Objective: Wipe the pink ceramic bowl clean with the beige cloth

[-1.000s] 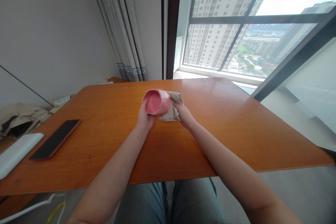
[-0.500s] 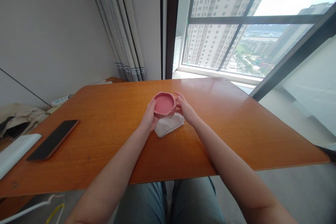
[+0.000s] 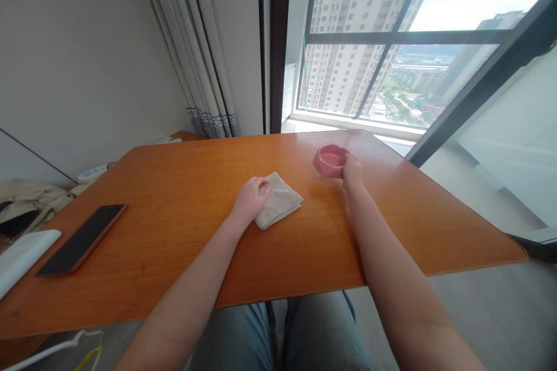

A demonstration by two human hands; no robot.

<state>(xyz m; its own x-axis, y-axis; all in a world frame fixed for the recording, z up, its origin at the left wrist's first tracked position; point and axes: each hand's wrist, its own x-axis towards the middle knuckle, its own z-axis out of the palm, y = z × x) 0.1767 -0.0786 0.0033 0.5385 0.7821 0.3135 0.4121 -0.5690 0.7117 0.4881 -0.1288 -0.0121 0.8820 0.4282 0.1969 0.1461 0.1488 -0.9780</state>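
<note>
A pink bowl [image 3: 329, 162] with a faceted, wavy rim is tilted slightly toward me over the right half of the table. My right hand [image 3: 353, 173] grips its right side, fingers closed on the wall. Left of it, a folded beige cloth [image 3: 281, 203] lies on the tabletop. My left hand [image 3: 251, 202] is at the cloth's left edge with curled fingers, closed on that edge; the fingertips are partly hidden.
The wooden table [image 3: 183, 185] spans the view. To the left lie a long black pad [image 3: 82, 240] and a white object [image 3: 26, 255], with a power strip [image 3: 96, 172] beyond the edge. A curtain [image 3: 191, 40] and a window [image 3: 391, 40] stand behind.
The bowl has moved from between both hands, above the cloth, to the right in my right hand. My left hand has let go of the bowl and come down onto the cloth.
</note>
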